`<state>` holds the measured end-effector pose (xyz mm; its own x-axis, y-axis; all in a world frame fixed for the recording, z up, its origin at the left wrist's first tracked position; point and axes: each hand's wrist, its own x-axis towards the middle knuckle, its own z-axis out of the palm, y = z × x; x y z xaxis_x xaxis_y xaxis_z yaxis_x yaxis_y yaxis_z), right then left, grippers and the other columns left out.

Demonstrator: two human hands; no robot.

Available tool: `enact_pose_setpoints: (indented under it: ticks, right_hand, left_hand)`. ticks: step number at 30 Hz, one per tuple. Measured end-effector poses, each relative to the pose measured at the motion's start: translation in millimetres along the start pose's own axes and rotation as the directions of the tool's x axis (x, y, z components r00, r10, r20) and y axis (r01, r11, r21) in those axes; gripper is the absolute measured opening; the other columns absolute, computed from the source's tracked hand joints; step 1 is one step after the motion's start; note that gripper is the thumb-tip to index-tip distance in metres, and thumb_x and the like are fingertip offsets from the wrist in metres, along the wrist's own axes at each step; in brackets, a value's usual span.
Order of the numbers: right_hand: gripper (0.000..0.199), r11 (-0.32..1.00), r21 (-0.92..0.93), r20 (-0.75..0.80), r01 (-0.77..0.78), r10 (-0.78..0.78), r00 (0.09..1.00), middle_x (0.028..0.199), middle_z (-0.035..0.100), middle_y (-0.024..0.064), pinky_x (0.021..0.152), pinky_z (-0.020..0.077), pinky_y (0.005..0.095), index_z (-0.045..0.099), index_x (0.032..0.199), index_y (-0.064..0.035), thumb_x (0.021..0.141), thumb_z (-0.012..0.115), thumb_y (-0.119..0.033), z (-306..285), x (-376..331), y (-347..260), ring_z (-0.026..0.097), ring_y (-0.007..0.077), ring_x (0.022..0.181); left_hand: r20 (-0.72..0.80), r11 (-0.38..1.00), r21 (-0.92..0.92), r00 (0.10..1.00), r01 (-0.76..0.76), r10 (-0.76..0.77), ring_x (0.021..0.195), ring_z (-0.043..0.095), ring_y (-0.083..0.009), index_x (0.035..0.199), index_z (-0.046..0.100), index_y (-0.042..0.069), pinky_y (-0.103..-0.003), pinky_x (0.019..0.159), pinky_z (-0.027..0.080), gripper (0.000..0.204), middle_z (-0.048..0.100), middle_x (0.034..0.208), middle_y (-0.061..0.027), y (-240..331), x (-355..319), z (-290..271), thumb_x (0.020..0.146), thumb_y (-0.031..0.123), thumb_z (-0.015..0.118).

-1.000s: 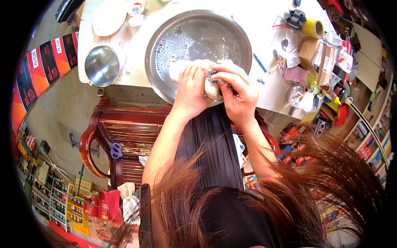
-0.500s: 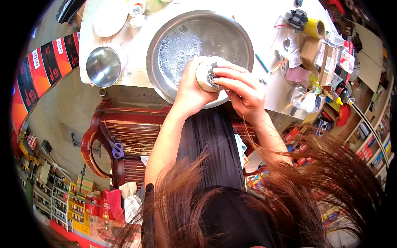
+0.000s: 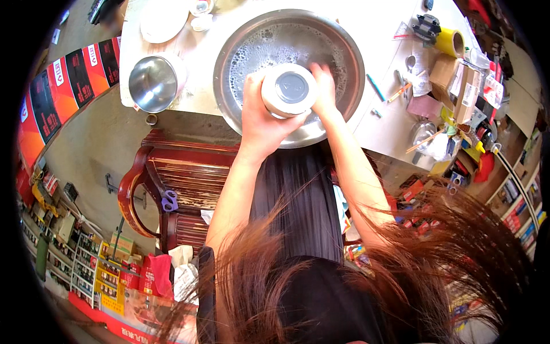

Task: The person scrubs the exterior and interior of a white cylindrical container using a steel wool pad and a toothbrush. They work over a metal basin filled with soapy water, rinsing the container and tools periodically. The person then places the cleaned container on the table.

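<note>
My left hand (image 3: 260,117) grips a white cylindrical cup (image 3: 288,90) with its grey bottom turned up toward me, held over the near side of a large steel basin (image 3: 238,46) of soapy water. On the cup's far right side rests my right hand (image 3: 323,86), fingers along its wall and reaching down into the basin; what those fingers hold, if anything, is hidden.
A small steel bowl (image 3: 152,83) and a white plate (image 3: 162,20) sit left of the basin on the white table (image 3: 378,123). Tape rolls, boxes and pens (image 3: 452,63) clutter the table's right side. A red wooden chair (image 3: 172,183) stands below the table edge.
The cup was lying sideways between both hands; it has been lifted and turned bottom-up. My right hand slid from its top to its far side.
</note>
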<state>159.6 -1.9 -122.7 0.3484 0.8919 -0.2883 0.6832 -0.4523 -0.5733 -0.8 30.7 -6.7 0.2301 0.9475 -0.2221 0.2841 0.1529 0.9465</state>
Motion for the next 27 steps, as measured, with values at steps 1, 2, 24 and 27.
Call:
enact_pose_setpoints:
  ticks: [1, 2, 24, 27]
  right_hand:
    - [0.028, 0.998, 0.013, 0.038, -0.059, 0.058, 0.998, 0.106, 0.066, 0.0188, 0.089, 0.0512, 0.0431, 0.067, 0.108, -0.0007, 0.081, 0.072, -0.007, 5.0, 1.5, 5.2, 0.065, 0.0338, 0.097]
    - [0.027, 0.968, 0.199, 0.029, -0.151, 0.148, 0.989, 0.101, 0.067, 0.0163, 0.086, 0.0514, 0.0404, 0.067, 0.109, -0.0007, 0.083, 0.072, -0.008, 6.1, 0.0, 12.3, 0.065, 0.0296, 0.093]
    - [0.038, 0.813, 0.232, -0.170, 0.534, -0.507, 0.845, 0.095, 0.060, 0.0050, 0.075, 0.0506, 0.0337, 0.074, 0.095, -0.0089, 0.059, 0.083, -0.004, -128.0, -49.7, -98.9, 0.059, 0.0234, 0.090]
    - [0.036, 0.744, 0.213, -0.206, 0.634, -0.600, 0.773, 0.094, 0.061, 0.0051, 0.075, 0.0506, 0.0343, 0.074, 0.093, -0.0068, 0.059, 0.083, -0.009, -133.1, -44.0, -91.3, 0.059, 0.0233, 0.088]
  left_hand:
    - [-0.010, 1.000, 0.001, 1.000, -0.020, 0.020, 0.114, 0.053, -0.0310, 0.125, 0.048, 0.006, -0.041, 0.098, 0.043, 0.078, 0.051, 0.120, -0.0121, -2.1, 0.4, 0.6, 0.058, 0.009, 0.087]
    - [-0.017, 0.999, 0.000, 0.999, -0.042, 0.042, 0.115, 0.053, -0.0309, 0.126, 0.048, 0.006, -0.041, 0.098, 0.043, 0.078, 0.051, 0.120, -0.0122, -4.0, 1.1, 1.9, 0.058, 0.008, 0.087]
    - [-0.088, 0.974, 0.190, 0.986, -0.125, 0.144, 0.108, 0.057, -0.0353, 0.120, 0.051, 0.007, -0.044, 0.092, 0.047, 0.076, 0.058, 0.113, -0.0143, 11.2, 4.8, 9.7, 0.054, 0.011, 0.089]
    - [-0.035, 0.985, 0.135, 0.993, -0.107, 0.113, 0.107, 0.058, -0.0352, 0.120, 0.051, 0.008, -0.044, 0.090, 0.048, 0.076, 0.058, 0.113, -0.0127, 18.4, 4.0, 7.8, 0.054, 0.011, 0.089]
